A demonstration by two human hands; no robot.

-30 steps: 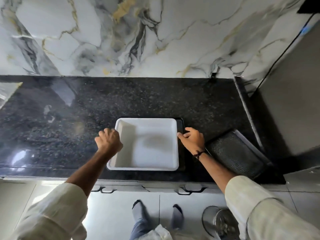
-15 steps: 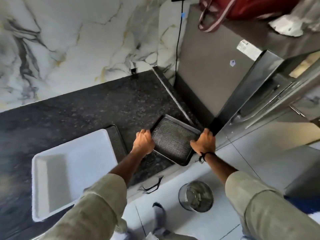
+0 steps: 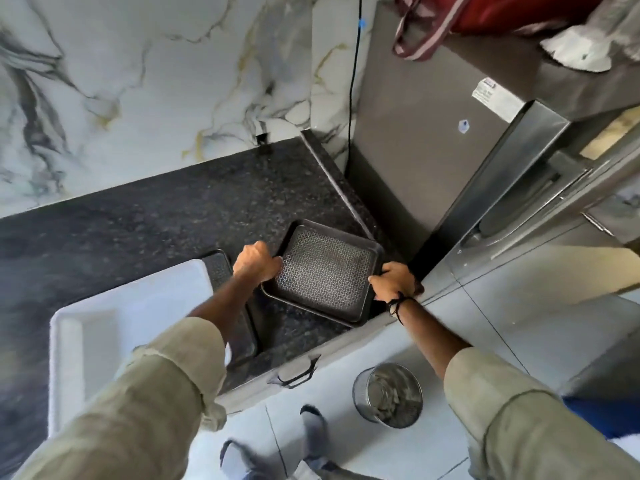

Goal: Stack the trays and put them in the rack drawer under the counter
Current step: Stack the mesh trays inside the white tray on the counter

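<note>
Both hands were on the dark patterned tray at the right end of the black granite counter, beside the fridge: left hand curled closed over its left rim, right hand wrapped closed around its right corner. Tray looked tilted, whether lifted clear unclear. White tray sat on another dark tray further left, drawer handle below the counter edge

White label on the fridge, print too small to read
</note>
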